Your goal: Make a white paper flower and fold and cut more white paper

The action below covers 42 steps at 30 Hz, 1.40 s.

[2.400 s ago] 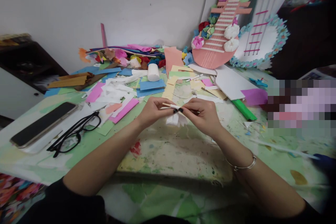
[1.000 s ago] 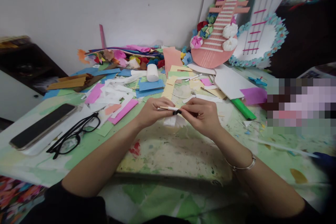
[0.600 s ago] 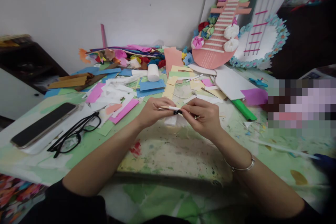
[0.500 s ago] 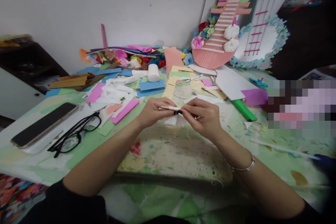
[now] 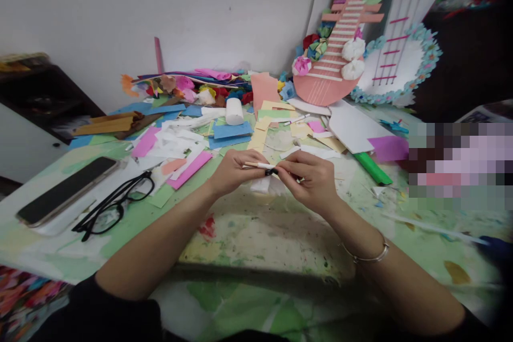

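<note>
Paint-stained table (image 5: 260,235), smooth, gives open room on the near side of the grip. Left hand (image 5: 234,171) and right hand (image 5: 312,179), wrists raised and fingertips meeting, pinch a thin stick (image 5: 256,164). Crumpled white paper (image 5: 265,185) hangs beneath it, just above the table. Beyond the grip lie flat coloured scraps (image 5: 230,131) and a white roll (image 5: 234,110).

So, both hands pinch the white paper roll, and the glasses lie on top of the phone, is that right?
Not quite: the head view shows the glasses beside the phone, not on it. The left hand and right hand do pinch the paper roll.
</note>
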Available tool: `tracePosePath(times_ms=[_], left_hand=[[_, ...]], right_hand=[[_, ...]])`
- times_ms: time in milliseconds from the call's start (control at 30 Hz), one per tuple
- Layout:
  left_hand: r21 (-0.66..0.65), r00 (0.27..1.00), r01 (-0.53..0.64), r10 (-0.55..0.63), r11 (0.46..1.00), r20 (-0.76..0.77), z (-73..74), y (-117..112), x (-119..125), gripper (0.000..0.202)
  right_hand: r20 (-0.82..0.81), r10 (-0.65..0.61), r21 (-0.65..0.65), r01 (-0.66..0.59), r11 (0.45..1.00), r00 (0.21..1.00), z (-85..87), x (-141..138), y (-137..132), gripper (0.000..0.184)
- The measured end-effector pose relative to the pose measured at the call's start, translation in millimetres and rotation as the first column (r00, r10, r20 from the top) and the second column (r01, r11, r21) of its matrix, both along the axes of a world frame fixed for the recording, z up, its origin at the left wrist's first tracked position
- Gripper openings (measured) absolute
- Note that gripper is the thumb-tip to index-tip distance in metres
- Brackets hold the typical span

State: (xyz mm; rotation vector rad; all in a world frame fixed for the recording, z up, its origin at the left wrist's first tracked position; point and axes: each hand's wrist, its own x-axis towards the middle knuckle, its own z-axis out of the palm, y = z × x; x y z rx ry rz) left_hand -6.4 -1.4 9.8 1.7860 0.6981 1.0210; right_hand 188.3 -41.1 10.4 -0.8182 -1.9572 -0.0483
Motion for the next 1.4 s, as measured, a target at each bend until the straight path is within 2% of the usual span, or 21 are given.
tracePosePath(times_ms=[600, 1400], left_hand=[[-0.012, 0.999, -0.017, 0.017, 1.0, -0.033, 3.7, -2.1, 0.6, 0.008], [-0.036, 1.0, -0.016, 0.016, 0.999, -0.014, 4.3, -2.3, 1.5, 0.012]], right_hand=[[0.008, 0.01, 0.009, -0.01, 1.0, 1.0, -0.2, 0.1, 0.6, 0.021], [0.016, -0.013, 0.038, 0.012, 0.999, 1.0, -1.6, -0.4, 0.2, 0.02]])
